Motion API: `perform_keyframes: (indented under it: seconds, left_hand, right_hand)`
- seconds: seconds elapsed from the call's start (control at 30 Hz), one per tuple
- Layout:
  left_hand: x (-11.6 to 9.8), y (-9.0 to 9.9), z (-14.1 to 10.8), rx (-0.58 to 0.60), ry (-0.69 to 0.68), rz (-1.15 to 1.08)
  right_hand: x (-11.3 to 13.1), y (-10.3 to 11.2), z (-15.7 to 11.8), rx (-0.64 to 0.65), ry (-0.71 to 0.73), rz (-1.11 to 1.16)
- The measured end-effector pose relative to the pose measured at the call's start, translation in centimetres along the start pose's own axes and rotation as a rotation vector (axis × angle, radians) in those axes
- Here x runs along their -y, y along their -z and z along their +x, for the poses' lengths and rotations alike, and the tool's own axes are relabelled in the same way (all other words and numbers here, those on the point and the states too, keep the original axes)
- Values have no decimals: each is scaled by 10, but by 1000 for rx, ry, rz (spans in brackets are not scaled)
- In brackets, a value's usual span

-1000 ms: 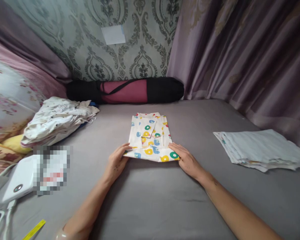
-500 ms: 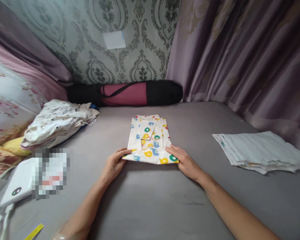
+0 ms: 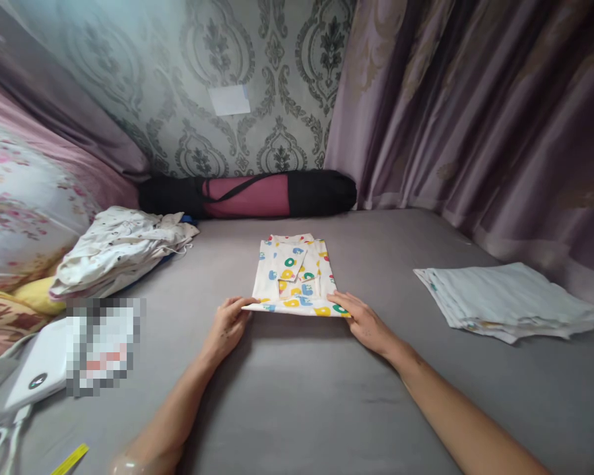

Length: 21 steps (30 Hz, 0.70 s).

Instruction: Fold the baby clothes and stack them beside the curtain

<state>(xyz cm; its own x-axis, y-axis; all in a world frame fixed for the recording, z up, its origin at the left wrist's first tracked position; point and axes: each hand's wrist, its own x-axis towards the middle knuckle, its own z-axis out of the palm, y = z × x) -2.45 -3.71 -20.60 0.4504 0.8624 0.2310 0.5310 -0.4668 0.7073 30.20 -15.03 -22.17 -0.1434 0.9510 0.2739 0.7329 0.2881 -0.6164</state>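
A white shirt point(image 3: 267, 274) printed with blue, yellow, green and red figures lies partly folded on the grey bed sheet point(image 3: 297, 396). Its sleeves are turned in over the middle, and the collar end points away from me. My left hand point(image 3: 229, 323) grips the near left corner, fingers on top and thumb out of sight underneath. At the near right corner, my right hand point(image 3: 363, 320) holds the cloth in the same way. Between both hands the near edge is raised slightly off the sheet, with a shadow below it.
At right lies a stack of folded pale cloths point(image 3: 509, 300). Crumpled white clothes point(image 3: 119, 247) sit at left by a floral pillow point(image 3: 24, 211). A black and maroon long bag point(image 3: 247, 196) lies along the wall. A white device point(image 3: 44, 356) with cables is at lower left.
The near edge of the shirt has tipped so its hanging strip looks narrower and flatter. Both hands keep their hold on the corners. The view has tilted up slightly.
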Motion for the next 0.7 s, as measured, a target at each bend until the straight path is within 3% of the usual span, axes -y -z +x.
perform_keyframes:
  seconds: [0.23, 0.47, 0.7]
  left_hand:
    - [2, -5, -1, 34, 45, -22]
    - [-8, -4, 1, -44, 118, -180]
    - [-7, -5, 2, -83, 55, -212]
  right_hand:
    - [2, 2, -1, 42, 17, -45]
    - [6, 0, 5, -78, -7, 15]
    - [5, -2, 7, -98, 30, 52]
